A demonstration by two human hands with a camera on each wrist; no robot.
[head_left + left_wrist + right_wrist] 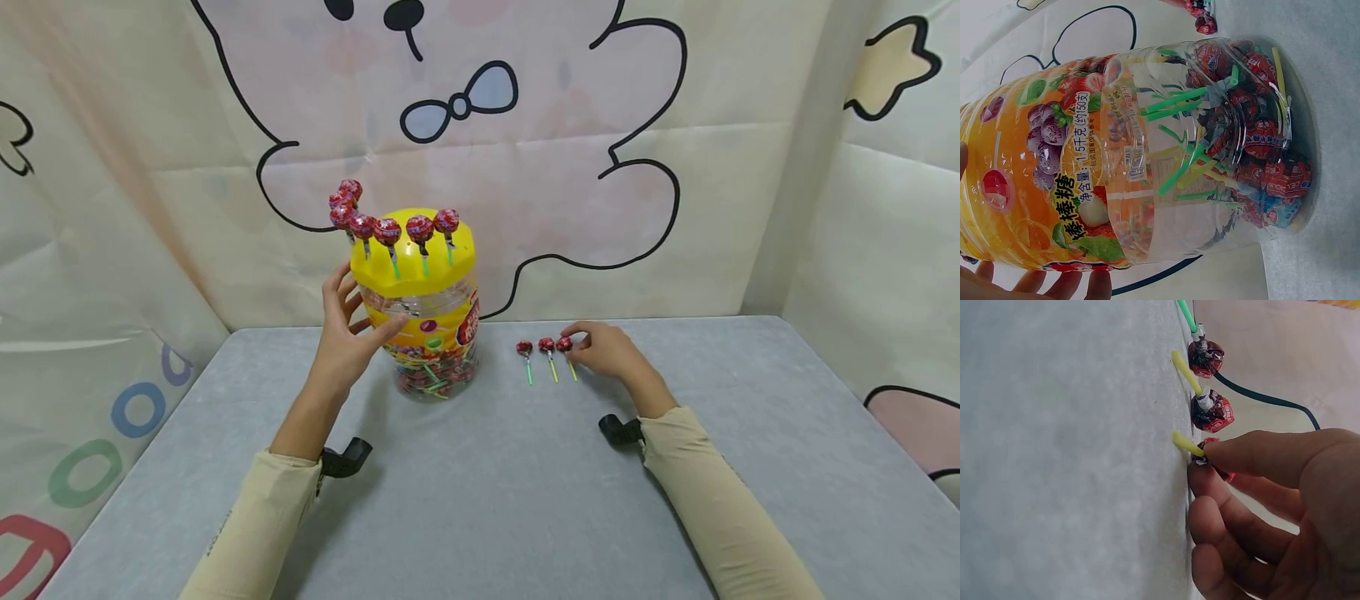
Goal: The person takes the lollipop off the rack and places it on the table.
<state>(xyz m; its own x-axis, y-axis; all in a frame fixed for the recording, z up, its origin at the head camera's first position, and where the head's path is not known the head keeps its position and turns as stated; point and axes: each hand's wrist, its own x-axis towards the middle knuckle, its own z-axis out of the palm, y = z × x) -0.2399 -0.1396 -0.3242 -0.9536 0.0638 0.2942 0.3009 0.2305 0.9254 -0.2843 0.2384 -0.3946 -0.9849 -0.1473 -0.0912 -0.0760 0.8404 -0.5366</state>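
A clear plastic candy jar (427,333) with a yellow lid (412,271) stands on the table, lollipops and green and yellow sticks visible in its lower part. Several red-wrapped lollipops (387,232) stick up from the lid. My left hand (348,337) grips the jar's left side, thumb across the front. To the right, three lollipops lie in a row: one with a green stick (528,371) and two with yellow sticks. My right hand (606,354) pinches the rightmost lollipop (1186,444) near its head between thumb and finger; its head is partly hidden by the fingers.
The grey table (480,508) ends at a printed cloth backdrop (555,208) just behind the jar. Cloth walls also flank both sides. Black straps (347,458) sit at the wrists over beige sleeves (720,500).
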